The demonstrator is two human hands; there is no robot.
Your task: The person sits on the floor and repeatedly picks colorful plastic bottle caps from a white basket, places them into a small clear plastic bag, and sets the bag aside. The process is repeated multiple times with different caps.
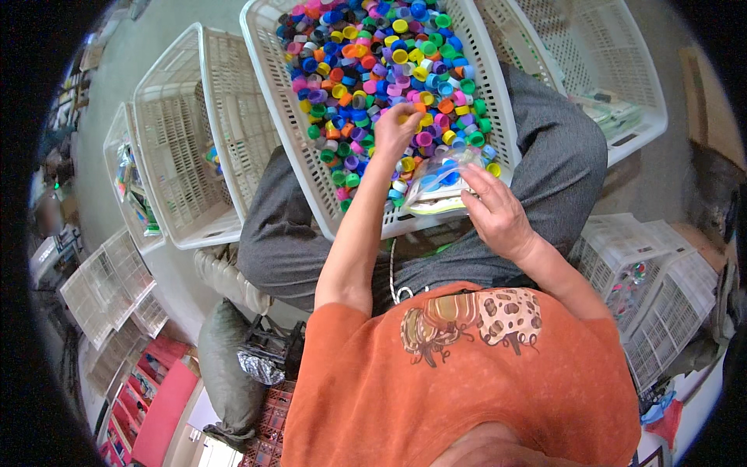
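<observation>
Head view: a white plastic basket [489, 78] of bottle caps [379, 70] sits between the person's grey-trousered legs [564, 136], probably for easy reach. Over it the left hand [395, 132] has pinched fingers, maybe on an orange cap [419, 107]; the right hand [498, 214], fingers half-spread, meets a clear bag [428, 187] at the basket's near end, any grip unclear. Perforated crates [175, 156] flank the basket on grey floor [97, 179].

Caps [400, 56], twelve o'clock: were smooth plastic. Bag [428, 188]: was glossy film. Trousers [559, 136]: were matt cloth. Wrapping [261, 366], seven o'clock: shone, possibly foil.
</observation>
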